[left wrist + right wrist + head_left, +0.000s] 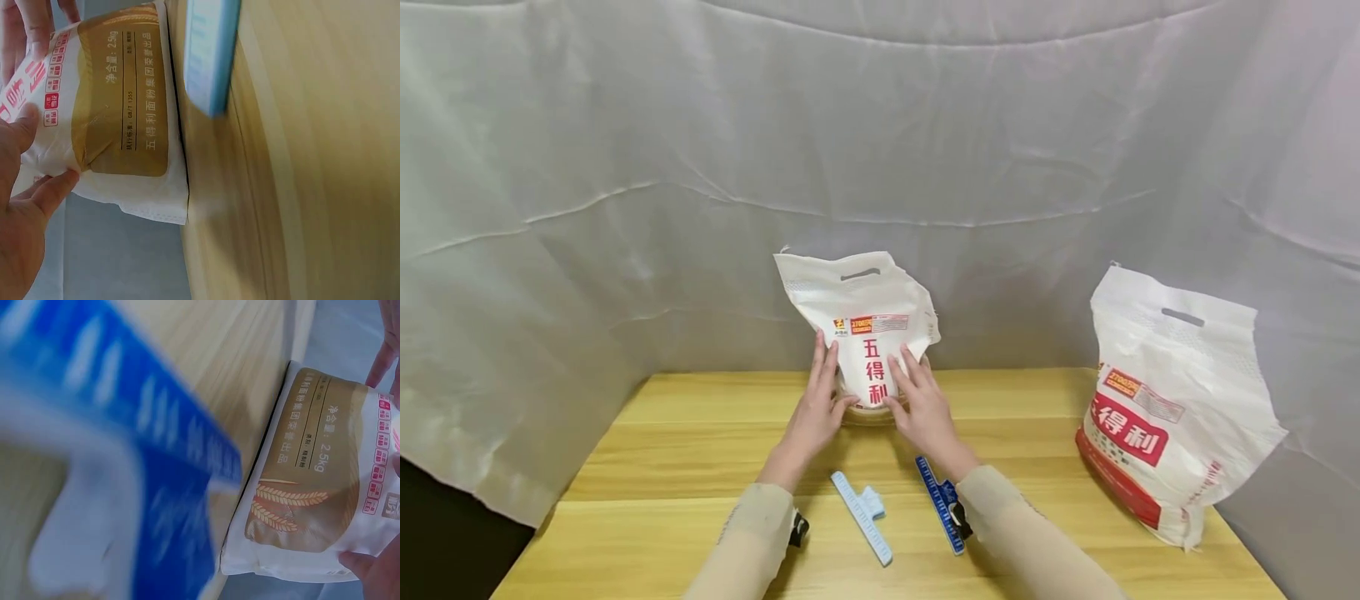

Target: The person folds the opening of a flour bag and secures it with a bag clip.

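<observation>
The left hand (814,412) and right hand (927,412), fingers outstretched, touch either side of a 2.5kg flour bag (880,296) at frame centre; lower centre lie a light-blue clip (860,515) and an apparently similar dark-blue clip (937,500).

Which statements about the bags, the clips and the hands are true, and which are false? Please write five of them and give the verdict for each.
1. In the head view, the light blue clip lies to the left of the dark blue clip. True.
2. The dark blue clip is fastened to a bag. False: it lies on the table.
3. The middle bag has a brown panel. True.
4. Only one hand touches the middle bag. False: the left hand and the right hand both touch it.
5. The other white bag is near the right edge of the table in the head view. True.
</observation>
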Demonstrator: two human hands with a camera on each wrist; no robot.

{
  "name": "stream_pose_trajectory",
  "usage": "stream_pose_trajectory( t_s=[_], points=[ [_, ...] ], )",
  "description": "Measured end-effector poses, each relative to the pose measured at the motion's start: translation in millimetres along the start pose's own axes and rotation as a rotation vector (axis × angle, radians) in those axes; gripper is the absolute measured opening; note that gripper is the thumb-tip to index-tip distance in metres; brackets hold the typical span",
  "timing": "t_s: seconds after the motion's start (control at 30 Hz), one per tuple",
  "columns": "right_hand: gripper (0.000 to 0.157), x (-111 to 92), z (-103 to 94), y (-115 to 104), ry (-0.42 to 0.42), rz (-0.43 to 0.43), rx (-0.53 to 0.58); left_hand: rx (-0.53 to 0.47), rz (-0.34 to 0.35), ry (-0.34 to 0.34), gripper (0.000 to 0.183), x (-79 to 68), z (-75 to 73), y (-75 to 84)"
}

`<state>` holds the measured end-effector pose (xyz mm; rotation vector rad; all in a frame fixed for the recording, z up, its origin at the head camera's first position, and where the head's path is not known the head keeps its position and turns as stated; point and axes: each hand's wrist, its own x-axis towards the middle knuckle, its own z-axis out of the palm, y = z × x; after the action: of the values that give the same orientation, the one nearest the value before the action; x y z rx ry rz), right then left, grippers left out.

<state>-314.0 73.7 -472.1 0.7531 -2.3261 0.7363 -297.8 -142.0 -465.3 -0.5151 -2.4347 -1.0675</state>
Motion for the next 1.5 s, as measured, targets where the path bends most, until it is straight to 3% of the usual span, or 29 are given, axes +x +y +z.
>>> stream_pose_trajectory(
  t_s=[0.3,0.57,0.8,1.07,1.23,1.5],
  points=[
    [0.072,12.0,23.1,-21.3,-0.012,-0.039,0.035,0.016,-0.024,0.027,0.108,-12.1,-25.5,-19.1],
    [0.069,26.4,49.2,-45.7,-0.019,-0.071,0.039,0.003,0.033,0.074,0.112,-23.9,-54.2,-42.5],
    [0.070,35.7,64.2,-70.4,-0.117,-0.035,0.048,0.028,0.095,0.124,0.111,-32.8,-75.7,-63.2],
    [0.067,47.3,74.1,-91.0,-0.234,-0.022,0.030,0.065,0.215,0.185,0.105,-38.1,-97.1,-82.6],
    [0.068,51.3,78.7,-101.3,-0.307,0.023,0.036,0.123,0.232,0.206,0.104,-42.6,-107.3,-88.9],
    [0.070,51.9,81.3,-107.7,-0.327,0.066,0.070,0.146,0.273,0.229,0.102,-46.4,-113.1,-90.8]
  ],
)
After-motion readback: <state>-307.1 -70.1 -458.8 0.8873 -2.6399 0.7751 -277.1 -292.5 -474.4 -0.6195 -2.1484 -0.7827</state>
